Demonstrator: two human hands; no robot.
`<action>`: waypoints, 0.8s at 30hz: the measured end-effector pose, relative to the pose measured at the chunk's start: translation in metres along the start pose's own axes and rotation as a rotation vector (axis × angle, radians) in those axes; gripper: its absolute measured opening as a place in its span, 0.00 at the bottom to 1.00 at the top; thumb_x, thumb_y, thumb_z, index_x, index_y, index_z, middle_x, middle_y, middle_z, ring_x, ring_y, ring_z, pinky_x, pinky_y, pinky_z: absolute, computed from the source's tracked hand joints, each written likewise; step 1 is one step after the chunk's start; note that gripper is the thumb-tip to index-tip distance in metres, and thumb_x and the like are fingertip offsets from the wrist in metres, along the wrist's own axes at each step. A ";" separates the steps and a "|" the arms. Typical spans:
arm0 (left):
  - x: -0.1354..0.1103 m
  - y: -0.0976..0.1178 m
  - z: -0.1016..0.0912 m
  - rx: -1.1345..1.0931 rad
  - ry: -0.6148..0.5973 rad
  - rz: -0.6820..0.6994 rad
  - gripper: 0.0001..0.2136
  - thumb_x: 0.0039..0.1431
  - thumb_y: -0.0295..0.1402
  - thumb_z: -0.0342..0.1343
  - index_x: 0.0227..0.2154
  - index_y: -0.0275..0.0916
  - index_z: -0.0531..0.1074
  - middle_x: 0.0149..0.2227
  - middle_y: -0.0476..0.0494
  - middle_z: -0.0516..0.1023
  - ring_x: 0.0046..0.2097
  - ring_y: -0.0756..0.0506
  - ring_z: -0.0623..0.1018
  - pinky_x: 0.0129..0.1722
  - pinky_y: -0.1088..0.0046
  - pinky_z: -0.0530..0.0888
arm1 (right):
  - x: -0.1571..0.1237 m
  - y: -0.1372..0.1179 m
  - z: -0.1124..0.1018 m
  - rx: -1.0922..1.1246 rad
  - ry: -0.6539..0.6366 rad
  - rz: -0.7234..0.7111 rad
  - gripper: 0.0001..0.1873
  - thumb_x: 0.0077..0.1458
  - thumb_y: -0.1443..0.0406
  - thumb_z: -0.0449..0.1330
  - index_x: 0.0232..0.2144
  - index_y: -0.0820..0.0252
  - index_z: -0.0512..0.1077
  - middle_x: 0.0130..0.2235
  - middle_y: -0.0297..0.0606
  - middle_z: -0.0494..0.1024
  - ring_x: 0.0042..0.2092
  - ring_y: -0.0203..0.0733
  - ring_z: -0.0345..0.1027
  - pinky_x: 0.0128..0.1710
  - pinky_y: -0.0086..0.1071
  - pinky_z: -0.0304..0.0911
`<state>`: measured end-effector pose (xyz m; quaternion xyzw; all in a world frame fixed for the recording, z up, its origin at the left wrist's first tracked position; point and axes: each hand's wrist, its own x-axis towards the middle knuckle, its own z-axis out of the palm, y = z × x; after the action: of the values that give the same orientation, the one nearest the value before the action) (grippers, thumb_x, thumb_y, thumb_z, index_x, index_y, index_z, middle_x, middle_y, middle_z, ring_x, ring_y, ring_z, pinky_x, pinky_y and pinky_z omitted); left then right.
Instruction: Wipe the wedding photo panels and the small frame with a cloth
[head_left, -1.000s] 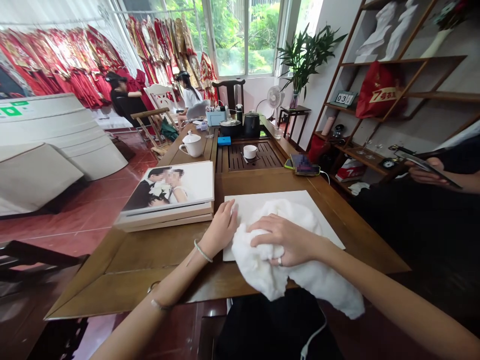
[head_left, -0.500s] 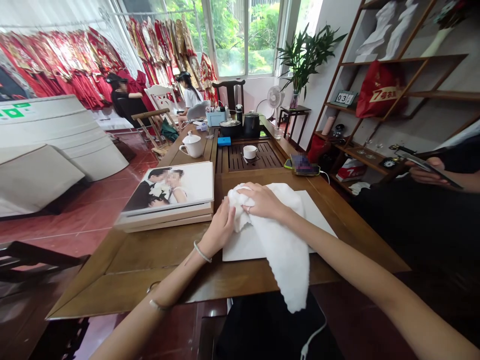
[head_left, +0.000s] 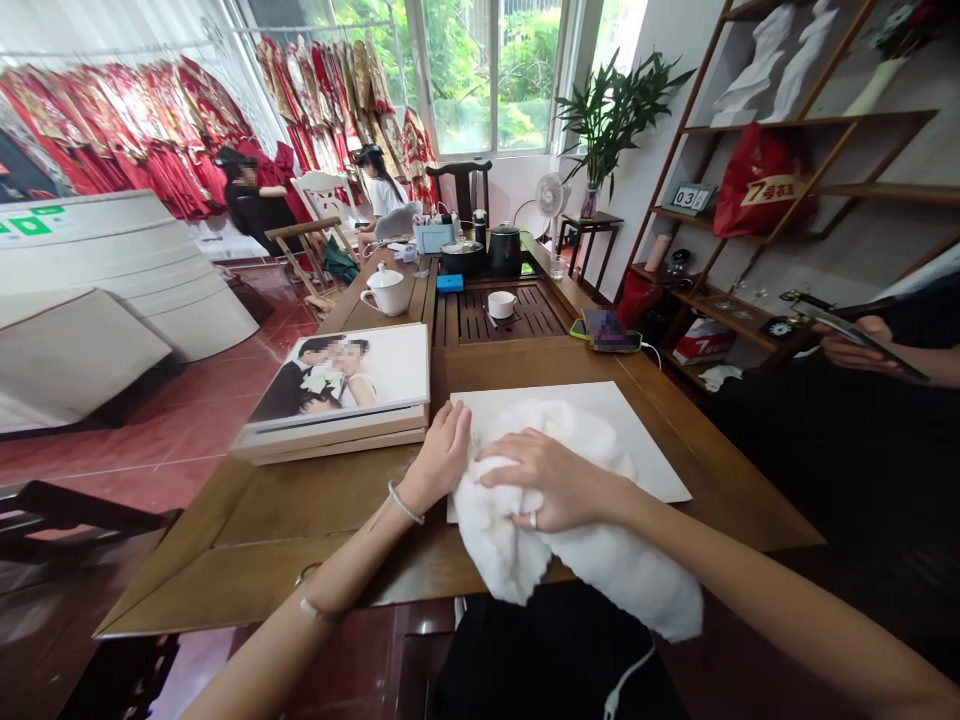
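Note:
A white fluffy towel [head_left: 499, 540] lies bunched under my right hand [head_left: 551, 480], whose fingers curl into the cloth and press it on a flat white board [head_left: 652, 450]. One end of the towel hangs past the table's front edge. My left hand [head_left: 442, 450] rests along the board's left edge, fingers stretched out and side by side, holding nothing I can see. Left of it lies a stack of photo panels [head_left: 352, 425], the top one printed with a couple in wedding clothes.
The wooden table [head_left: 315, 510] carries a white lidded cup [head_left: 388, 292], a slatted tea tray [head_left: 540, 315] with a small white cup [head_left: 501, 304], and a phone [head_left: 611, 330] on a cable. At right, a person's hand [head_left: 862, 345] holds a device. Shelves [head_left: 810, 125] stand behind.
My right hand has dragged the towel toward me and slightly right, uncovering the board's far part. The left hand stays at the board's left edge.

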<state>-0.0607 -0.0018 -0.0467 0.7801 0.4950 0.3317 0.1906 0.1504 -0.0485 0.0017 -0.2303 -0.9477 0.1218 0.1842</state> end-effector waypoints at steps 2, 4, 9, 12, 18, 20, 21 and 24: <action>-0.001 0.002 0.000 0.032 -0.035 0.029 0.21 0.70 0.41 0.35 0.51 0.38 0.69 0.54 0.29 0.73 0.65 0.33 0.63 0.63 0.41 0.61 | -0.014 -0.004 -0.002 -0.022 0.025 -0.011 0.20 0.49 0.64 0.64 0.47 0.54 0.72 0.55 0.44 0.73 0.54 0.50 0.66 0.52 0.46 0.59; -0.004 0.005 0.001 0.098 -0.074 0.046 0.19 0.69 0.40 0.37 0.51 0.36 0.68 0.56 0.28 0.71 0.67 0.33 0.60 0.63 0.42 0.61 | -0.026 0.000 -0.004 -0.085 0.104 0.033 0.21 0.48 0.65 0.64 0.47 0.55 0.72 0.55 0.45 0.73 0.54 0.51 0.66 0.52 0.47 0.60; -0.010 0.003 0.007 0.207 -0.101 0.072 0.20 0.67 0.37 0.42 0.57 0.30 0.59 0.64 0.22 0.58 0.69 0.30 0.53 0.63 0.43 0.60 | -0.040 0.037 -0.010 -0.255 0.299 0.314 0.17 0.52 0.66 0.62 0.46 0.57 0.73 0.54 0.47 0.73 0.53 0.54 0.67 0.51 0.49 0.63; -0.011 -0.001 0.010 0.220 -0.082 0.096 0.20 0.67 0.37 0.41 0.57 0.31 0.58 0.66 0.22 0.54 0.70 0.30 0.51 0.64 0.42 0.59 | -0.032 0.064 -0.014 -0.261 0.310 0.497 0.18 0.52 0.66 0.60 0.47 0.57 0.73 0.53 0.46 0.74 0.52 0.53 0.68 0.50 0.47 0.64; -0.010 -0.004 0.009 0.241 -0.105 0.127 0.20 0.67 0.36 0.42 0.57 0.32 0.58 0.66 0.22 0.55 0.69 0.31 0.54 0.64 0.43 0.59 | 0.012 0.083 -0.019 -0.287 0.161 0.585 0.21 0.53 0.65 0.60 0.50 0.56 0.72 0.52 0.43 0.74 0.51 0.52 0.67 0.49 0.44 0.61; -0.009 -0.004 0.007 0.242 -0.110 0.125 0.20 0.67 0.36 0.42 0.57 0.31 0.59 0.65 0.21 0.56 0.69 0.31 0.54 0.64 0.43 0.60 | 0.027 0.077 -0.017 -0.303 0.113 0.544 0.21 0.53 0.65 0.61 0.51 0.56 0.73 0.52 0.43 0.73 0.50 0.52 0.66 0.48 0.43 0.60; -0.009 -0.003 0.007 0.240 -0.109 0.130 0.20 0.67 0.35 0.42 0.57 0.32 0.59 0.65 0.22 0.57 0.69 0.31 0.55 0.64 0.42 0.60 | 0.033 0.073 -0.015 -0.303 0.095 0.510 0.21 0.52 0.64 0.61 0.51 0.57 0.73 0.52 0.44 0.73 0.50 0.52 0.66 0.48 0.43 0.60; -0.008 -0.003 0.006 0.235 -0.117 0.171 0.19 0.65 0.29 0.40 0.58 0.32 0.59 0.63 0.25 0.61 0.69 0.34 0.54 0.65 0.43 0.58 | 0.038 0.057 -0.008 -0.289 0.067 0.376 0.22 0.52 0.65 0.62 0.51 0.57 0.72 0.55 0.45 0.72 0.50 0.51 0.66 0.48 0.44 0.59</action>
<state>-0.0607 -0.0077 -0.0561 0.8544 0.4500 0.2407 0.0976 0.1447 0.0204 0.0016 -0.4306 -0.8891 0.0091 0.1548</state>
